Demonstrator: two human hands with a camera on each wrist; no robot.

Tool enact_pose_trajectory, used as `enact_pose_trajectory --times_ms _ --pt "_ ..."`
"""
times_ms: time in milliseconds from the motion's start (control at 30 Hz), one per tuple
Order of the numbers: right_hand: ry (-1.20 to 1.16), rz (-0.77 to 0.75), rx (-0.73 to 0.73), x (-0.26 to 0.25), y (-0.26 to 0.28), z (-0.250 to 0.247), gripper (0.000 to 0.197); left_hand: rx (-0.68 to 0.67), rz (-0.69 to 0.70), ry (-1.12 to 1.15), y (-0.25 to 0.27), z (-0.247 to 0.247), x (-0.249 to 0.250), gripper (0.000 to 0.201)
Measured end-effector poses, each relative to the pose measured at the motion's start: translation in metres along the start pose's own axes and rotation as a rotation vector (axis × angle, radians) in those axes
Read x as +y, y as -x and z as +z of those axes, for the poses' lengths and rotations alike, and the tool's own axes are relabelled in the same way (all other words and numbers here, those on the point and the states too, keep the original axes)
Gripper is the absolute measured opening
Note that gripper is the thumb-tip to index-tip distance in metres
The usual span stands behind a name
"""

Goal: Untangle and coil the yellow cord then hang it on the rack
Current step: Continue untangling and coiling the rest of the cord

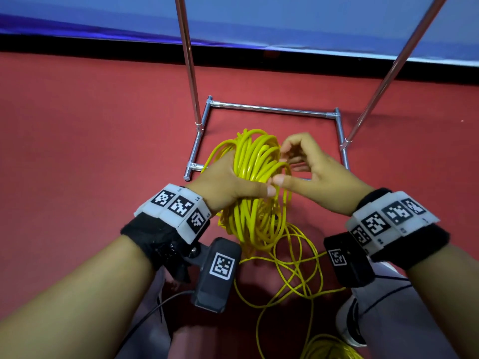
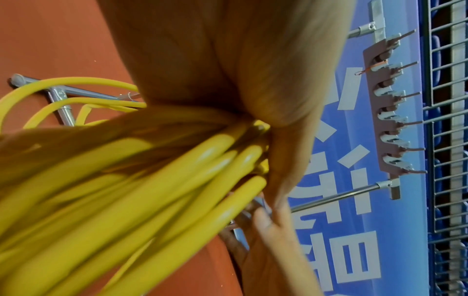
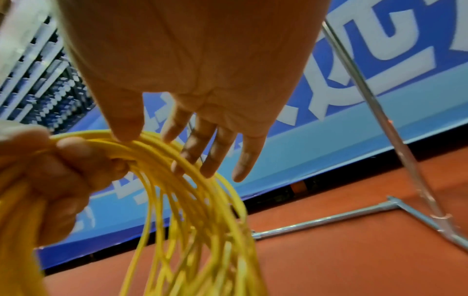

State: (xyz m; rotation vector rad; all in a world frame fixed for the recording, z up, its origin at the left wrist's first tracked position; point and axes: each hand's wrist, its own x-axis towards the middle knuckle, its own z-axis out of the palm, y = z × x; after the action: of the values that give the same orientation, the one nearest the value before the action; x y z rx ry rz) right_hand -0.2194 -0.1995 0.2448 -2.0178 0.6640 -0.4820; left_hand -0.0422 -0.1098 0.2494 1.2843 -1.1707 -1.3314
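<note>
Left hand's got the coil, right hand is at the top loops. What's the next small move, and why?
Probably draw up another length of the loose cord with the right hand and lay it as a new loop onto the coil that the left hand grips. Slack lies tangled on the red floor, so hanging it on the rack seems premature.

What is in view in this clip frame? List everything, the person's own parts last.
thin yellow plastic cord: one, yellow, many loops bunched in the left hand, loose length trailing on the floor
tubular silver metal rack: one, silver, base on the red floor beyond the hands
brown hook board: one, brown, metal hooks, across the rack's poles
red floor: one, red
blue banner: one, blue, behind the rack
left hand: grips the coil
right hand: fingers loosely extended, touching the top loops
</note>
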Motion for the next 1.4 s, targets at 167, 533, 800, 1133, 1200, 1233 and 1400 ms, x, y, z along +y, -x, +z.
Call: enact_pose_trajectory --times_ms 167,533,800,1133,1200,1233,1400 --pt "0.171 0.168 -0.171 0.035 0.011 -0.009 0.024 0.067 -0.053 0.092 0.004 -0.01 -0.002 0.032" --pt "0.341 0.075 0.01 0.019 -0.001 -0.006 0.012 0.05 -0.122 0.121 0.009 -0.011 -0.001 0.039" --pt "0.269 0.019 0.143 0.005 -0.013 0.0 0.01 0.039 -0.167 0.077 0.008 -0.002 -0.005 0.045" --pt "0.073 0.124 0.225 0.015 -0.012 0.001 0.009 -0.005 -0.122 0.11 0.01 0.004 0.005 0.01" --pt "0.046 0.179 0.123 0.024 -0.007 0.001 0.004 0.023 -0.107 0.096 0.01 0.002 0.008 0.009" --pt "0.045 0.202 0.071 0.029 -0.004 0.0 0.006 0.037 -0.1 0.089 0.01 0.0 0.009 0.01" --pt "0.089 0.299 -0.156 0.048 0.012 0.01 0.025 0.11 -0.049 0.136 0.01 -0.01 0.02 0.012"
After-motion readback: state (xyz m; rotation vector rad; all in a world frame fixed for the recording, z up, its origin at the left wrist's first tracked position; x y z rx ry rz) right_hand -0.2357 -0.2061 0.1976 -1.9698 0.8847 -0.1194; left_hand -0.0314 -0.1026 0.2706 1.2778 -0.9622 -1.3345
